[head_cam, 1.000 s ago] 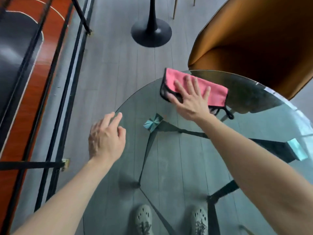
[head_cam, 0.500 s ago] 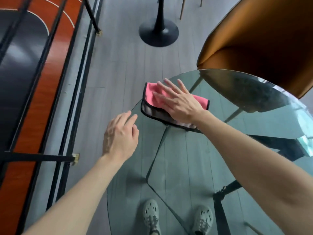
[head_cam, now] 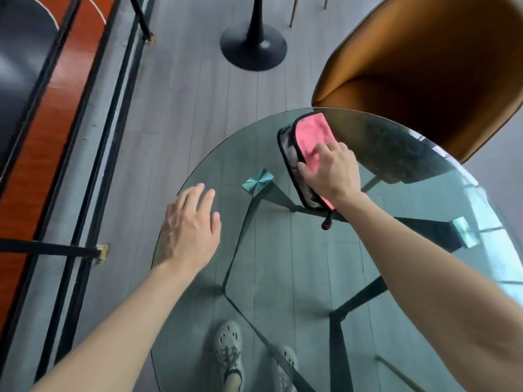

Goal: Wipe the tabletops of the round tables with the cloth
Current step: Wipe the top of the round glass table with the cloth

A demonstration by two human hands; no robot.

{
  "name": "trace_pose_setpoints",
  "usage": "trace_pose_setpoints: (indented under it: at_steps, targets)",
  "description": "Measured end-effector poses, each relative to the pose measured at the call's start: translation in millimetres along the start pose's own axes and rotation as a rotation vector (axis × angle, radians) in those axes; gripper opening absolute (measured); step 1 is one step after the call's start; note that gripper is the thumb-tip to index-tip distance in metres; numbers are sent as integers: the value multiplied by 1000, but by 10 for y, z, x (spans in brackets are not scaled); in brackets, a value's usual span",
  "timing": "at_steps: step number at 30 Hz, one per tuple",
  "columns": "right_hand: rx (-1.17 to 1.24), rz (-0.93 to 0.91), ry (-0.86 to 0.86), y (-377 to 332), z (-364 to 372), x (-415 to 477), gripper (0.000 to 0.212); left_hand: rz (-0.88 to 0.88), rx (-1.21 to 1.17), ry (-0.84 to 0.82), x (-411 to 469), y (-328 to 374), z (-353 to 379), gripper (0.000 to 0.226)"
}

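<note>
A round glass tabletop (head_cam: pixel 283 264) fills the lower right of the head view. A pink cloth (head_cam: pixel 312 137) with a black hem lies folded on the glass near its far rim. My right hand (head_cam: pixel 331 172) presses down on the cloth's near half, fingers curled over it. My left hand (head_cam: pixel 189 227) hovers with fingers spread and empty at the table's left edge. The table's dark legs and my shoes show through the glass.
An orange-brown chair (head_cam: pixel 424 69) stands against the table's far right rim. A black pedestal base (head_cam: pixel 253 46) of another table sits on the grey floor beyond. A black railing (head_cam: pixel 93 154) runs along the left, close to the table.
My right hand has swept the cloth from the table's left rim back towards the far rim by the chair, and the cloth has turned lengthwise. My left hand stays near the left edge.
</note>
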State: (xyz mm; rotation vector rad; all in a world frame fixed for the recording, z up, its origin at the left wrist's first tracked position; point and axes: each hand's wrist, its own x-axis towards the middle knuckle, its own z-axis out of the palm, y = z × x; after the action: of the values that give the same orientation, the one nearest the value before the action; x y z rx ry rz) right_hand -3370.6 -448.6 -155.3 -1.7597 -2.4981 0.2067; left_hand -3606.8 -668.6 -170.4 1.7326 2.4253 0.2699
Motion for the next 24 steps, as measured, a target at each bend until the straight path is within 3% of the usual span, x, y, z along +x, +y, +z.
trace_pose_setpoints:
  at_steps: [4,7,10,14,16,19,22,24]
  targets:
    - [103,73,-123,-191,-151,48,19,27,-27,-40,-90,218,20,45]
    - [218,109,-254,-209,-393,149,19,-20,-2,-104,-91,276,-21,49]
    - [404,266,-175,102,-791,176,22,-41,39,-157,-84,309,-67,53]
    - [-40,462,-4,777,-1012,146,49,-84,47,-213,-58,386,-122,60]
    - [-128,374,114,875,-982,101,44,-88,62,-229,-63,428,-140,64]
    - [-47,26,213,635,-824,140,33,-84,78,-228,-64,461,-137,67]
    - [-85,-221,-26,355,-584,201,40,-72,82,-199,-115,432,-97,68]
    - [-213,-163,-61,325,-597,248,32,-64,90,-189,-147,414,-53,69]
